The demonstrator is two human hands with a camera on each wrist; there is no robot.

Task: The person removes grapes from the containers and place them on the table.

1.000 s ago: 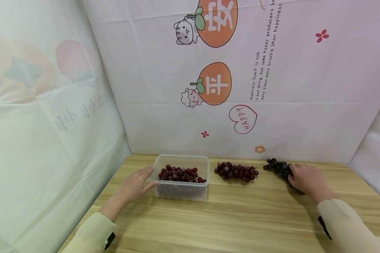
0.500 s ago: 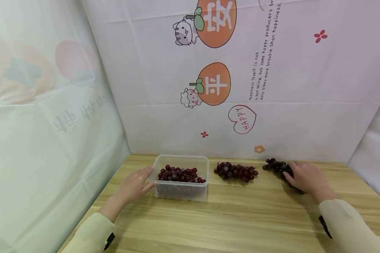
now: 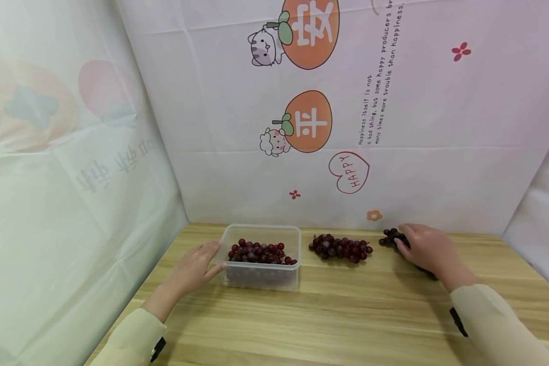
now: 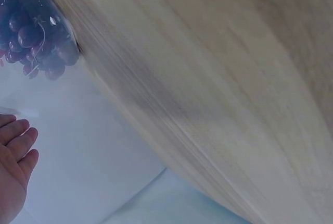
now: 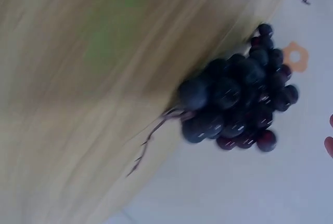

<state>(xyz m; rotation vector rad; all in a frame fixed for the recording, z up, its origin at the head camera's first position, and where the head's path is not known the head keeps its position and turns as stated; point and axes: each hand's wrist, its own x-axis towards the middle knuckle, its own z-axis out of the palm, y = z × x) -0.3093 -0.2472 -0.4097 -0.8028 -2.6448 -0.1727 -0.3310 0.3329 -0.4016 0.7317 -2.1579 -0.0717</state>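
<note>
My left hand point(image 3: 189, 268) rests at the left end of a clear plastic box point(image 3: 263, 278), thumb at the near corner and fingers along the side. Dark red grapes point(image 3: 258, 252) lie inside it. In the left wrist view, that hand's fingers point(image 4: 21, 143) look extended below the grapes. At the right, my right hand point(image 3: 432, 249) is over a bunch of black grapes point(image 3: 389, 239), hiding much of it from the head camera. The right wrist view shows this bunch with its bare stem, and fingertips point(image 5: 330, 146) at the image edge, apart from the grapes.
Between the box and the black grapes lies another bunch of red grapes point(image 3: 340, 249). Everything stands near the back of the wooden table point(image 3: 311, 325), close to a printed white cloth point(image 3: 439, 168). A second cloth point(image 3: 96, 218) hangs along the left.
My right hand has shifted left and away from me over the black grapes, its thumb moving too. The left hand, the box and the red grapes have stayed put.
</note>
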